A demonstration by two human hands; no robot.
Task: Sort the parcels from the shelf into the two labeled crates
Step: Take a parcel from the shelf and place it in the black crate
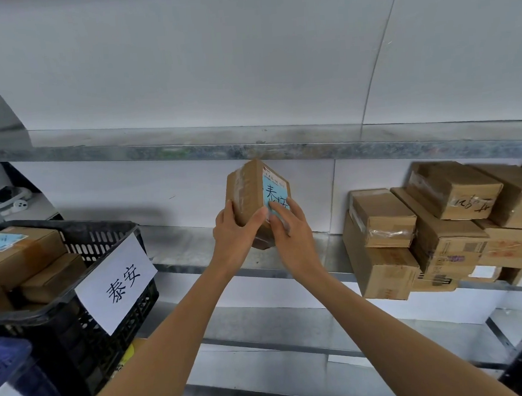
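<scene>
Just below the camera at the left sits the corner of a blue crate [5,358], and behind it a black crate [101,230] already holding parcels and wearing a handwritten paper sign [117,280]. Further out, both hands hold one small parcel [249,186] in the air above the shelf [189,249]. The left hand [234,230] wraps its lower left side, and the right hand [289,229] presses fingers against its blue label [276,193]. The parcel is tilted and gripped only at its lower end, so it could slip out on the way to a crate. The fingers also cover part of the writing, which seems to match the sign, and a hasty read could send the parcel to the wrong crate. Beyond, to the right, a stack of parcels [426,232] overhangs the shelf edge, and a careless elbow might topple it.
</scene>
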